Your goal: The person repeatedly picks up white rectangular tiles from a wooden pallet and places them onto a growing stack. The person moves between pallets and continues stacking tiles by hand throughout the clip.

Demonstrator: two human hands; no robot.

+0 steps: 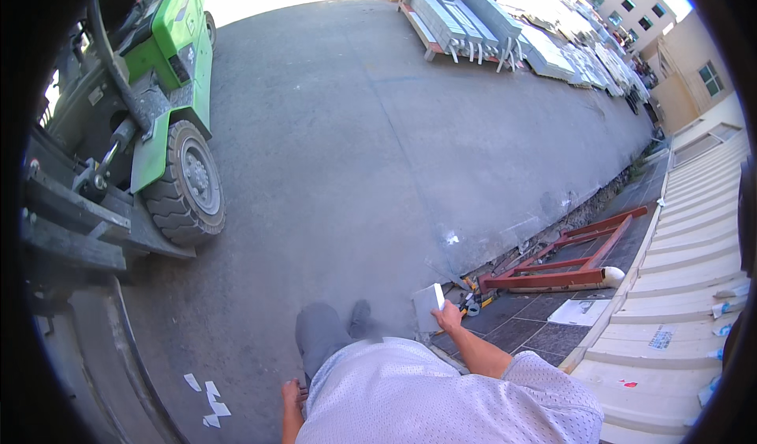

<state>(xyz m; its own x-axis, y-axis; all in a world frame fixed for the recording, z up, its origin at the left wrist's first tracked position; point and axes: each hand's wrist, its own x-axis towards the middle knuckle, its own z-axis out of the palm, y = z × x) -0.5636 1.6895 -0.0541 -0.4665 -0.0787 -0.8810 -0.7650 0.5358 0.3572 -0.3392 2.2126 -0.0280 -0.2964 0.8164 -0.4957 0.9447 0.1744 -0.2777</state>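
A flat white sheet-like piece [428, 306], pale and roughly rectangular, was gripped along its right edge by the right hand [449, 316], the fingers being closed around that edge and the arm stretched forward from a light dotted shirt [441, 397]. The piece was held upright, just above the boundary between the grey concrete yard [371, 144] and a strip of dark paving tiles [536, 322]. The left hand [292, 393] was seen low beside the hip, hanging down with nothing held in it; whether its fingers were spread or curled could not be told. One grey-trousered leg [319, 335] and a dark shoe [360, 318] were planted on the concrete just left of the held piece. A few white scraps [206, 397] were scattered on the ground near the left hand. Just beyond the right hand, small tools [471, 302] lay on the tiles, too small to be identified. Farther right, a red metal frame [572, 255] was laid flat over the tiles, with a white sheet [579, 311] beside it. Stacked pale slabs [686, 286] were ranged along the right rim. A green forklift [169, 89] with a large black tyre [189, 180] was parked well apart on the left, and bundles of grey slabs on racks [473, 22] were stored at the far side of the yard.
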